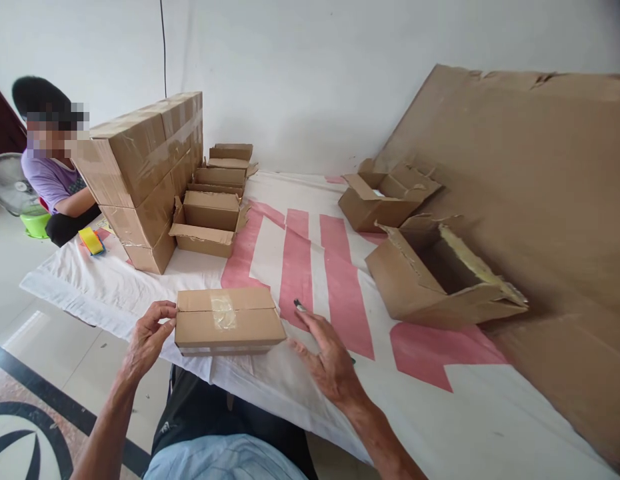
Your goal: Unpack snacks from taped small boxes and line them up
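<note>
A closed cardboard box (255, 323) lies near the table's front edge, a strip of clear tape (224, 313) across the middle of its top seam. At its left end, the bent fingers and thumb of my left hand (153, 337) grip the corner. Just off the box's right end is my right hand (327, 357), fingers apart and holding nothing. Something dark with a pale patch covers the tip of its index finger; I cannot make out what.
Taped boxes form a stack (145, 167) at the left, beside several open boxes (210, 227). At the right, two open boxes (410, 287) stand by a large cardboard sheet (540, 200). A yellow tape roll (91, 241) lies near a person (57, 173) behind the stack.
</note>
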A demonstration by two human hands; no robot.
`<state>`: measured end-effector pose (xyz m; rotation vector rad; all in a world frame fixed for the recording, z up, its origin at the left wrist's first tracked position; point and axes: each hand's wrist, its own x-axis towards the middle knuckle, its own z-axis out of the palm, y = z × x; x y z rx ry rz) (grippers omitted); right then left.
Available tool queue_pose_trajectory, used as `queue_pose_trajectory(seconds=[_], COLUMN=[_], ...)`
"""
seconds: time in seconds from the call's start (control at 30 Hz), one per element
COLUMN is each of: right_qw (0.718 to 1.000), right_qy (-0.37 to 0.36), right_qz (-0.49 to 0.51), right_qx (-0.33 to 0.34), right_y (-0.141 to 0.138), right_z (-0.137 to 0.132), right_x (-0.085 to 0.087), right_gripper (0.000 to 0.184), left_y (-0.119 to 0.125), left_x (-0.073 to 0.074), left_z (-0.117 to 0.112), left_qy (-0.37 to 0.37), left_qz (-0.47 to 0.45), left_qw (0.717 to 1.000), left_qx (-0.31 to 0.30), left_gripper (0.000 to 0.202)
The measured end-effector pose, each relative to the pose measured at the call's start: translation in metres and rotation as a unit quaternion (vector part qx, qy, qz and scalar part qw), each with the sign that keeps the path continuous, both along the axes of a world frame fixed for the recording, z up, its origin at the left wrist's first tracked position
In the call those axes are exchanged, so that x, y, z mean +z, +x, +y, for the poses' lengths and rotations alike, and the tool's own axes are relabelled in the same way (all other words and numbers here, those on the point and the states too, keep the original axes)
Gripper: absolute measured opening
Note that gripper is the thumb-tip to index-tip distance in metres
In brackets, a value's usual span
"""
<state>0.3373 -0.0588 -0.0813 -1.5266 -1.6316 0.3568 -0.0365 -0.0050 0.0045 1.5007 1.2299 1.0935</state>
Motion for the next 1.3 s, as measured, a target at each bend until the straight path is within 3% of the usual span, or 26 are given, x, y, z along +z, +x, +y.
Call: queue_pose_trajectory(seconds=[0.17,0.3,0.4,0.5,0.57,0.63,0.7,0.8,1.03,1.3], right_qw=[0.981,0.972,0.975,0.971,0.945,0.925,0.933,0.949,0.949,0.954], right_qy=[-0.046,-0.091,-0.116,-0.141,-0.151,-0.14,-0.117,-0.084,-0.097,-0.091], right_qz=[-0.154,-0.183,-0.126,0.077,0.249,0.341,0.335,0.298,0.286,0.282], right_qx=[-0.112,-0.117,-0.139,-0.178,-0.151,-0.089,-0.054,-0.057,-0.087,-0.048], right_y=[0.051,0.068,0.065,0.044,0.02,-0.007,-0.031,-0.051,-0.045,-0.044], right_z=[0.006,0.004,0.007,0.013,0.017,0.02,0.021,0.02,0.01,0.012], right_x=[-0.051,-0.069,-0.06,-0.039,-0.021,-0.002,0.014,0.026,0.017,0.024], right_gripper=[0.071,0.053,0.04,0.043,0.05,0.05,0.049,0.049,0.045,0.042], left_y=[0.006,0.01,0.01,0.009,0.009,0.008,0.007,0.004,0.01,0.015], left_x=[-0.012,-0.023,-0.025,-0.025,-0.023,-0.022,-0.019,-0.012,0.002,-0.001], left_z=[-0.002,-0.004,-0.005,-0.004,-0.003,-0.002,-0.001,-0.002,-0.002,-0.005], left_qy=[0.015,0.024,0.026,0.025,0.02,0.015,0.014,0.009,0.018,0.017], left_qz=[-0.007,-0.008,-0.012,-0.019,-0.024,-0.028,-0.025,-0.005,0.029,0.021], left_qw=[0.999,0.999,0.999,0.999,0.999,0.999,0.999,0.999,0.999,0.999], left_qx=[0.028,0.04,0.039,0.04,0.037,0.034,0.036,0.037,0.039,0.041], left_gripper=[0.034,0.033,0.033,0.031,0.028,0.025,0.022,0.018,0.015,0.012])
